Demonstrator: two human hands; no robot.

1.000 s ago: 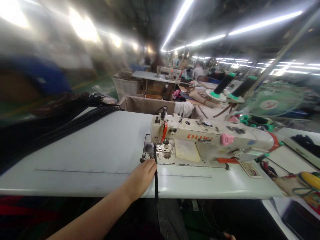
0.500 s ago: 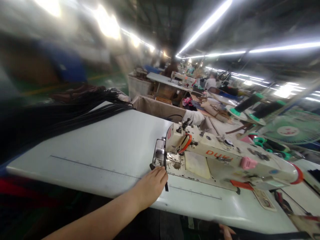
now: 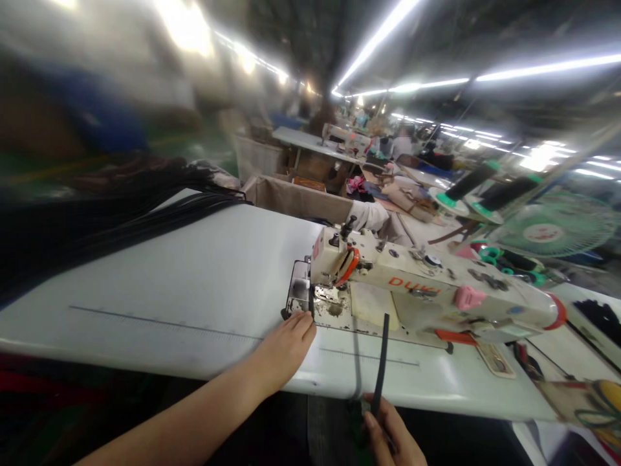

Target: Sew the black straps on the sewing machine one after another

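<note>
My left hand (image 3: 290, 346) rests on the white sewing table at the needle plate, fingers pressed together on a narrow black strip (image 3: 311, 299). That strip runs from under the machine's needle area to my fingertips. Low in the view, at the table's front edge, my right hand (image 3: 391, 432) pinches another black strip (image 3: 383, 359), which stands up with its free end above the table. The sewing machine (image 3: 388, 278), cream-coloured with orange parts, stands just beyond both hands. My left fingers hide the near end of the first strip.
A pile of long black strips (image 3: 184, 220) lies over the table's left side. A printed ruler line (image 3: 165, 325) crosses the table (image 3: 204, 278). Behind stands a cloth-lined bin (image 3: 295, 200). Dark thread cones (image 3: 470, 181) and a green fan (image 3: 548, 230) are at the right.
My right hand has risen from below the table edge, bringing up a black strip. My left hand stays at the needle plate. The whole view has shifted slightly.
</note>
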